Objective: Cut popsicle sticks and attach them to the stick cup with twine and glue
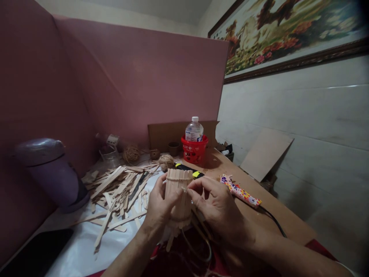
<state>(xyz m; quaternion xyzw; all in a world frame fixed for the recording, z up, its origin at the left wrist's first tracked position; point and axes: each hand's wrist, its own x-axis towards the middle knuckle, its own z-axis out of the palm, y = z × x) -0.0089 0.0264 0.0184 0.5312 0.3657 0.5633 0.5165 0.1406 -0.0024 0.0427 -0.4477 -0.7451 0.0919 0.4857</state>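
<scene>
A small barrel made of upright wooden craft sticks (175, 200) is before me, with a twine band near its top and another near its bottom. My left hand (160, 207) is wrapped round its left side, the thumb pressed on the front. On the right, my right hand (215, 202) pinches thumb and forefinger together against the barrel's side. A small pale bit shows by those fingertips, too small to name. Below the barrel, a loose craft stick (170, 243) sticks out and a pale cord (206, 254) loops down.
Loose craft sticks (115, 196) lie heaped on the left. Behind are twine balls (166, 162) and a red bucket (193, 151) holding a plastic bottle (194, 130). A yellow-black cutter (186, 167) and a flower-patterned tool (240, 192) with a cable lie right. A purple flask-like container (54, 177) stands left.
</scene>
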